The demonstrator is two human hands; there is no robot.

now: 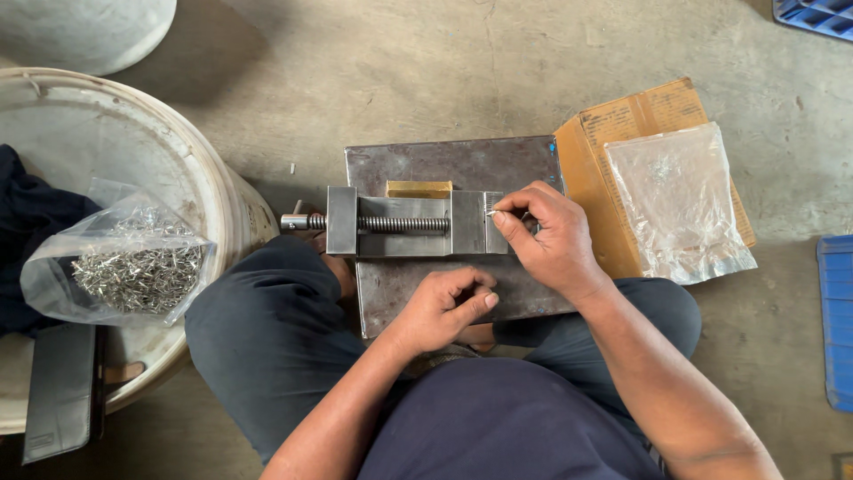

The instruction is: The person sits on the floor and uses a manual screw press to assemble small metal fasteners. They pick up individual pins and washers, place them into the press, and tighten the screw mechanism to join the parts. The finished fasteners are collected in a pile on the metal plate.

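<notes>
A small steel vise (404, 222) with a threaded screw lies on a grey metal plate (444, 164) on the floor. My right hand (546, 240) rests at the vise's right jaw, pinching a thin metal pin between thumb and forefinger. My left hand (444, 307) sits lower on the plate, fingers curled in; what it holds, if anything, is hidden. A small brass-coloured block (418, 188) lies just behind the vise.
A clear bag of several thin metal pins (124, 262) sits in a white bucket (209, 191) at left, beside dark cloth. A clear plastic bag (680, 200) lies on a cardboard box (591, 147) at right. Blue crates (837, 320) stand at the right edge.
</notes>
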